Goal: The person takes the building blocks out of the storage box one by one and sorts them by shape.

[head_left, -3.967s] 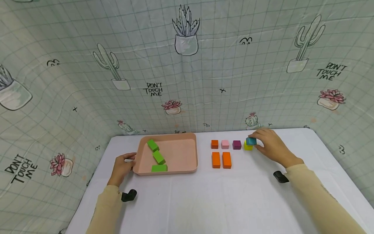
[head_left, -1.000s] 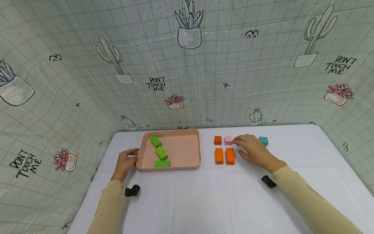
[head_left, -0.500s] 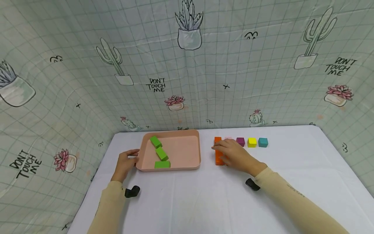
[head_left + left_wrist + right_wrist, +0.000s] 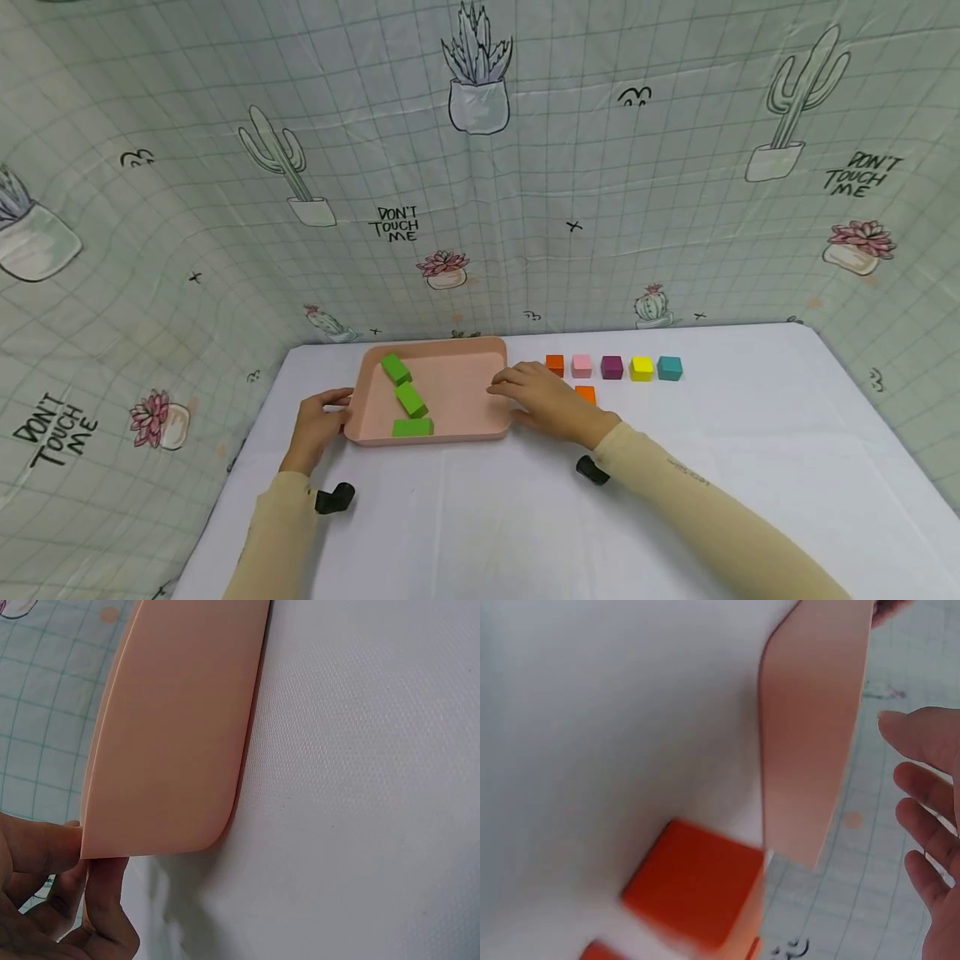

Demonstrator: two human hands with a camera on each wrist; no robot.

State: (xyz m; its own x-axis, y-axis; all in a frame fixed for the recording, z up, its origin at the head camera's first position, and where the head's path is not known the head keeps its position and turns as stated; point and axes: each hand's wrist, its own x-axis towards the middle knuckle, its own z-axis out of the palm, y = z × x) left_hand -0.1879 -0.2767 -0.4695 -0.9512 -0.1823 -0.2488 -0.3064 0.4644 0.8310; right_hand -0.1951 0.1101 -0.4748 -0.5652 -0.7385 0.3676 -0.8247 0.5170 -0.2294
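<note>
My left hand (image 4: 315, 425) holds the left end of a shallow pink tray (image 4: 468, 392), its fingertips at the rim in the left wrist view. Three green blocks (image 4: 411, 400) lie in the tray's left half. Over the right rim of the tray hovers my right hand (image 4: 547, 400), palm down, fingers loosely spread and holding nothing. Two upright-lying orange blocks sit beside it; one orange block (image 4: 586, 395) shows partly past the hand, the other is hidden under it in the head view. In the right wrist view an orange block (image 4: 697, 885) stands near the tray wall.
A row of small cubes runs along the back right: orange-red (image 4: 554, 365), pink (image 4: 582, 366), purple (image 4: 611, 367), yellow (image 4: 641, 368) and teal (image 4: 670, 368). A white tablecloth (image 4: 480, 517) covers the table. Printed cloth (image 4: 525, 192) hangs behind.
The right hand set the teal cube at the row's right end, let go, then moved left past the cubes and orange blocks to the tray. The left hand stayed at the tray.
</note>
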